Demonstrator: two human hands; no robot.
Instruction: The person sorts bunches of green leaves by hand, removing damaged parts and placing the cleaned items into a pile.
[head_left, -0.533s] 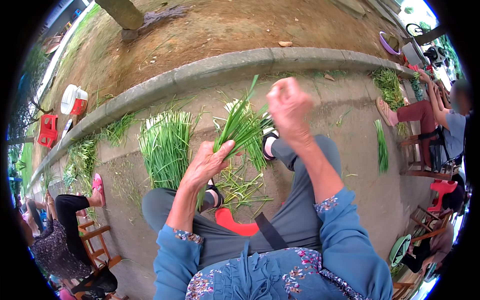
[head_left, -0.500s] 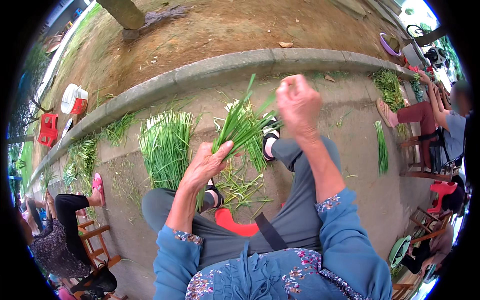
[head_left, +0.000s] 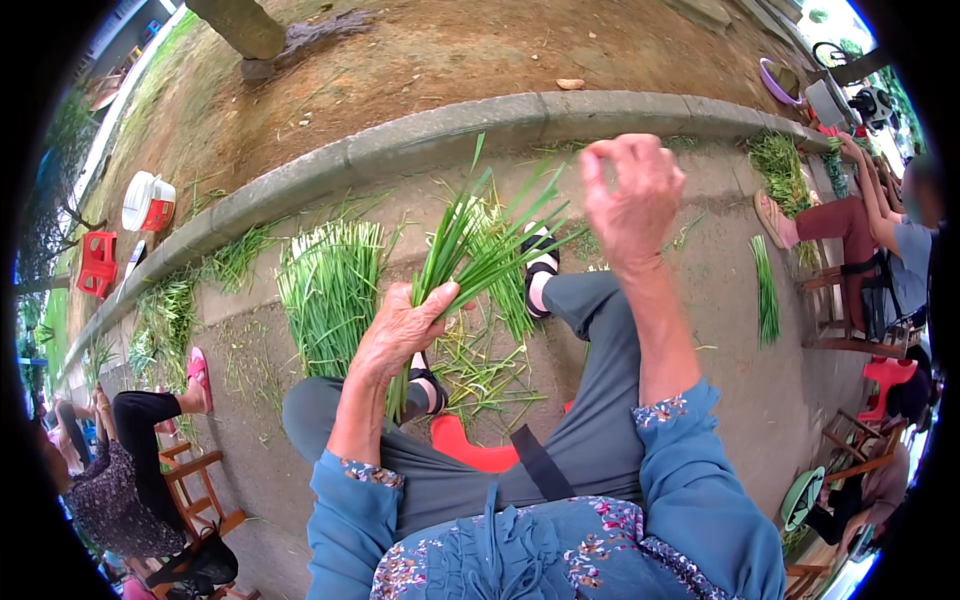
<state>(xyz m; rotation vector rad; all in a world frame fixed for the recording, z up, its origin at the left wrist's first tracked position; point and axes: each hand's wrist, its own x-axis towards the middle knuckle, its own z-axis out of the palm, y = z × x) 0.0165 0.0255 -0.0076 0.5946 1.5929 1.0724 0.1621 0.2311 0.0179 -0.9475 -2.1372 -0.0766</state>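
Note:
My left hand (head_left: 405, 330) is shut around the lower stems of a bunch of long green leaves (head_left: 470, 245), held upright over my knees, the tips fanning up and right. My right hand (head_left: 630, 195) is raised to the right of the bunch, a little apart from the leaf tips, with its fingers curled shut. I cannot make out whether a thin leaf is pinched in it. My grey trouser legs (head_left: 590, 420) and sandalled feet (head_left: 540, 270) lie below.
A spread pile of the same leaves (head_left: 330, 290) lies on the pavement to the left, with trimmings (head_left: 480, 375) between my feet. A concrete kerb (head_left: 450, 130) runs behind. A red stool (head_left: 470, 450) is under me. Other people sit on wooden chairs at left (head_left: 130, 470) and right (head_left: 880, 240).
My right hand has drifted to the right, away from the bunch. My left hand keeps hold of the bunch in nearly the same place.

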